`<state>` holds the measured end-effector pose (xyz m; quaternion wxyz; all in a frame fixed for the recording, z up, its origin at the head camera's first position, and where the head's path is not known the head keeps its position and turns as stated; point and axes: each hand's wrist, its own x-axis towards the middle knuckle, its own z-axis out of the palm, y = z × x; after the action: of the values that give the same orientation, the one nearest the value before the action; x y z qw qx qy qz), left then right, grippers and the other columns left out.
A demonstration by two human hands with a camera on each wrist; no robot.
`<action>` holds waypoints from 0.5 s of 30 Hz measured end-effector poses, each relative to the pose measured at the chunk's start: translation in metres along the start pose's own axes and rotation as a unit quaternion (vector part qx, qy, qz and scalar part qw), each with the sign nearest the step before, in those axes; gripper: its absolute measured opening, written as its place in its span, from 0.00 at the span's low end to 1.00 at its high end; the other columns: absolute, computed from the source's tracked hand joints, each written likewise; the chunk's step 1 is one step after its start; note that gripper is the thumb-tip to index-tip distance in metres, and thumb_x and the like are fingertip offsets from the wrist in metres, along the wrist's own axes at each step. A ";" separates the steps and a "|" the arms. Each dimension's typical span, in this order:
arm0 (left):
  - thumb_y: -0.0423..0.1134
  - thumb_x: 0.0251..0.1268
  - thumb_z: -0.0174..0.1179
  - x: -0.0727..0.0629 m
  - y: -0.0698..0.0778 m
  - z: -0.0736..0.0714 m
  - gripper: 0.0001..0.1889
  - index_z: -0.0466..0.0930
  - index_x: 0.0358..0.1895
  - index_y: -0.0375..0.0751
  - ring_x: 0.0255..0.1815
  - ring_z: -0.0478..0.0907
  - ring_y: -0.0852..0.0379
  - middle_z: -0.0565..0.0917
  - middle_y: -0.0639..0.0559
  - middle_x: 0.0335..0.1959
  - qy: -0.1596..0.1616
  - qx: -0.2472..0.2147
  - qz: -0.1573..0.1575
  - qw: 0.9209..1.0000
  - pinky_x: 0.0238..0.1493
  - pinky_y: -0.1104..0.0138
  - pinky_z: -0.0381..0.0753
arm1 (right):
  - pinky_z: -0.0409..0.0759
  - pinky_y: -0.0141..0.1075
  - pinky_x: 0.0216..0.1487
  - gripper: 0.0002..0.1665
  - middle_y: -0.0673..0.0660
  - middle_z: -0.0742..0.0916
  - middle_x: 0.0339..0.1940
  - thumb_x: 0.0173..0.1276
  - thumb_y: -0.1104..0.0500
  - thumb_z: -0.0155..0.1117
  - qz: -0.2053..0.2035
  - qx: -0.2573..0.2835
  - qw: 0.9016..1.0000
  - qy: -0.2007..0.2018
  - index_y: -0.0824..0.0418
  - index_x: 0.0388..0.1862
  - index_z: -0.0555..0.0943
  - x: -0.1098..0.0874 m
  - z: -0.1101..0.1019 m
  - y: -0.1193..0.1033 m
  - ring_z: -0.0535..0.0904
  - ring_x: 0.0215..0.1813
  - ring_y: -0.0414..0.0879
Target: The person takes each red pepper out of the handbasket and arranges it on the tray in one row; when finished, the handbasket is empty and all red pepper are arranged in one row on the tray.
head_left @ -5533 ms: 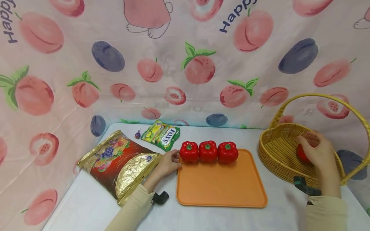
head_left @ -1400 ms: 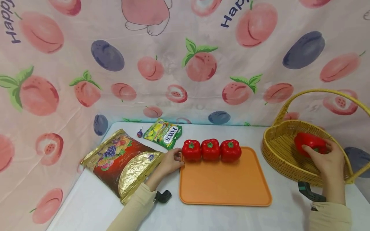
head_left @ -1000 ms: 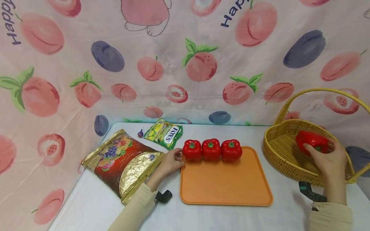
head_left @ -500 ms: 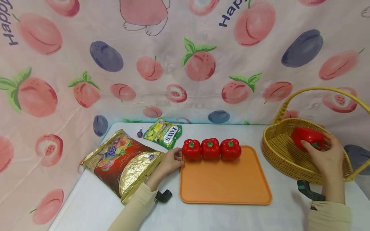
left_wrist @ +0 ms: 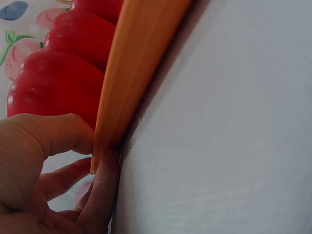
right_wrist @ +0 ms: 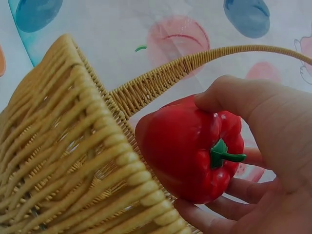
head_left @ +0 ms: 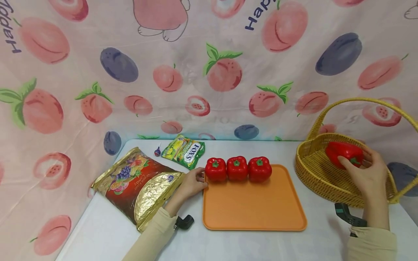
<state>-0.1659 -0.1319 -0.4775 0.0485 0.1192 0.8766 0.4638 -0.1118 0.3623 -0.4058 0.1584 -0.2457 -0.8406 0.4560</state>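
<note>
My right hand (head_left: 370, 174) grips a red bell pepper (head_left: 343, 154) with a green stem, held on its side over the yellow wicker basket (head_left: 305, 170). In the right wrist view the thumb lies on top of this pepper (right_wrist: 183, 146) and the fingers curl beneath it, close to the basket's rim (right_wrist: 117, 141). My left hand (head_left: 191, 184) pinches the left edge of the orange tray (head_left: 254, 210); the left wrist view has the thumb above the tray rim (left_wrist: 124, 83) and fingers below. Three red bell peppers (head_left: 237, 169) stand in a row along the tray's far side.
Left of the tray lies a big red and gold candy bag (head_left: 137, 185). Behind it are a green FOX'S candy bag (head_left: 184, 151) and a small lollipop (head_left: 157, 151). The basket handle (head_left: 359, 99) arches high, and a fruit-print cloth (head_left: 196, 90) hangs behind the white table.
My right hand has taken hold of the pepper inside the basket, lifted it and shifted it slightly left. My left hand keeps its place at the tray edge.
</note>
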 end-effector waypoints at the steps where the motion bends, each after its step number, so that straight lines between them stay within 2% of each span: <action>1: 0.27 0.48 0.66 0.000 0.000 0.000 0.27 0.78 0.58 0.33 0.38 0.82 0.53 0.82 0.44 0.39 0.000 -0.001 0.001 1.000 0.40 0.64 0.83 | 0.64 0.48 0.71 0.50 0.65 0.60 0.78 0.66 0.42 0.64 0.000 -0.001 1.000 -0.001 0.48 0.81 0.51 0.000 0.001 -0.001 0.59 0.70 0.65; 9: 0.27 0.48 0.66 -0.001 0.000 0.000 0.27 0.78 0.58 0.33 0.38 0.82 0.54 0.82 0.44 0.39 -0.001 -0.001 0.004 1.000 0.40 0.64 0.83 | 0.65 0.44 0.71 0.49 0.67 0.63 0.76 0.66 0.44 0.65 -0.030 -0.003 1.000 -0.004 0.50 0.81 0.52 -0.002 0.005 -0.008 0.62 0.69 0.64; 15: 0.28 0.50 0.66 0.000 0.000 -0.001 0.27 0.78 0.59 0.34 0.38 0.81 0.54 0.82 0.45 0.40 -0.004 0.005 -0.002 1.000 0.40 0.64 0.83 | 0.67 0.46 0.70 0.49 0.67 0.64 0.75 0.66 0.43 0.65 -0.044 0.000 0.999 -0.020 0.49 0.80 0.53 -0.006 0.008 -0.015 0.62 0.70 0.65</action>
<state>-0.1659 -0.1323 -0.4770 0.0523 0.1191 0.8787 0.4592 -0.1148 0.3460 -0.3978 0.1617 -0.1992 -0.8536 0.4533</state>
